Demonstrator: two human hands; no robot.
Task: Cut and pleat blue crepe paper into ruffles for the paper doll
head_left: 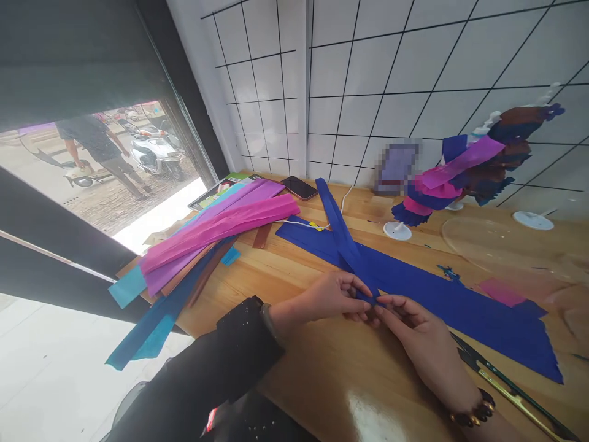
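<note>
My left hand [334, 296] and my right hand [421, 334] meet over the wooden table [331, 368], both pinching the near end of a narrow dark blue crepe paper strip [338, 230]. The strip runs away from me toward the wall. It lies across a wide dark blue crepe paper sheet [460, 301] spread flat to the right. My left arm wears a black sleeve; my right wrist carries a bead bracelet.
A stack of pink, purple, brown and teal crepe strips [216, 230] hangs over the table's left edge. A phone [300, 187] lies by the tiled wall. Paper flowers on white stands [460, 175] are at the back right. Scissors [506, 387] lie near my right wrist. A pink scrap [501, 291] sits farther right.
</note>
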